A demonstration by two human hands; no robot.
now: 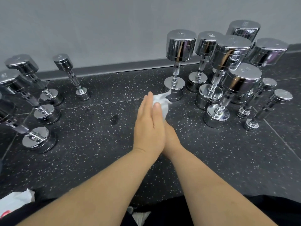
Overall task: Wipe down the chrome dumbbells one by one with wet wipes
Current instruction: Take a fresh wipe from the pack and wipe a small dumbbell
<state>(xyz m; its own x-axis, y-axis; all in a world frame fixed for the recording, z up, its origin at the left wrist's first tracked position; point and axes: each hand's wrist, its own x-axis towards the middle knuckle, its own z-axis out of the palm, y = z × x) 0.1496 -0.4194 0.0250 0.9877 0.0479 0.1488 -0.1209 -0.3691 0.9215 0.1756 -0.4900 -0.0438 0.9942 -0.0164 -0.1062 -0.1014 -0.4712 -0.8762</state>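
Both hands meet mid-frame, left hand (149, 128) flat against right hand (169, 134), fingers straight, pressing a wet wipe (160, 101) between palms, probably refolding it. Upright dumbbells (176, 66) wait at right; others stand left.

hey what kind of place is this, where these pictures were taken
Most likely a gym's free-weights area. Chrome dumbbells of many sizes stand on end along a grey wall, on dark speckled rubber floor tiles typical of gyms.
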